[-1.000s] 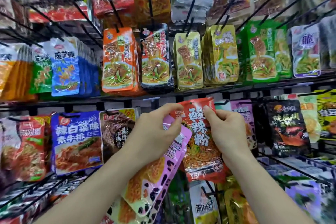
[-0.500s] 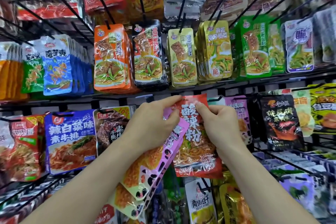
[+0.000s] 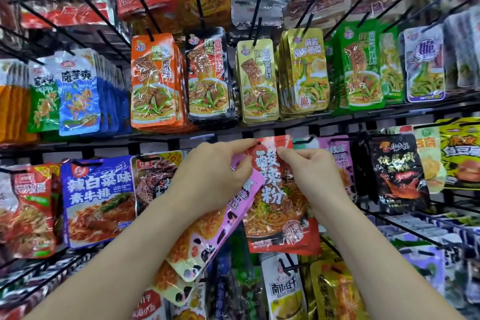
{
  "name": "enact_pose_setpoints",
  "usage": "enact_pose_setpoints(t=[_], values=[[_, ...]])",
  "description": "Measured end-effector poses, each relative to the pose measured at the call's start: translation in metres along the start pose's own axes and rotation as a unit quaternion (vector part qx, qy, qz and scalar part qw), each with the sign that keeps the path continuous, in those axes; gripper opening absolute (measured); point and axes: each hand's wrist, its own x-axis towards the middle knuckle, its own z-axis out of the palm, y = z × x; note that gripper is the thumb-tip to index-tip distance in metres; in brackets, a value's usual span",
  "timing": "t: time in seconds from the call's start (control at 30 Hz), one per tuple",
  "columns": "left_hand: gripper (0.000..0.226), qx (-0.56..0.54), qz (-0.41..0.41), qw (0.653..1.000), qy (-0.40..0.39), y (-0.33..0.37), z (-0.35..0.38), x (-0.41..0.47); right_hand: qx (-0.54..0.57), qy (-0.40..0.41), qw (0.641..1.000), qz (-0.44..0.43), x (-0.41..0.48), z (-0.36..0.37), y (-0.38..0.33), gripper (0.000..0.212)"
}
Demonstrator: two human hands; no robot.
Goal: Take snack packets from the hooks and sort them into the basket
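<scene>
Two grips on one red packet (image 3: 278, 215): left grip (image 3: 213, 176) and right grip (image 3: 314, 179) each pinch its top edge between thumb and forefinger, with the packet hanging between and below them. Left grip also clamps pink packets (image 3: 233, 215) under its palm, fanning down-left. The hang hole sits between the fingertips; can't tell if it's on a hook.

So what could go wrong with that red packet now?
The left hand holds pink packets while also pinching the red packet, so the pink ones might slip and fall. Both it and the right hand pinch the red packet's top edge near its hang hole; a hard pull could tear it.
</scene>
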Motion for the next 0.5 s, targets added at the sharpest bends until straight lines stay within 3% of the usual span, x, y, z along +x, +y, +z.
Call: enact_pose_setpoints(t=[0.1,0.33,0.5], values=[[0.037,-0.022,-0.008,1.0,0.011,-0.005,0.003,-0.001,-0.011,0.007,1.0,-0.002,0.003,-0.001,-0.001,0.034],[0.025,-0.134,-0.11,0.984,0.037,-0.017,0.021,-0.003,-0.024,0.026,0.998,-0.05,0.006,0.008,0.015,0.044],[0.034,-0.165,-0.142,0.975,0.035,-0.018,0.025,0.001,-0.022,0.032,0.998,-0.047,0.014,0.011,0.026,0.047]])
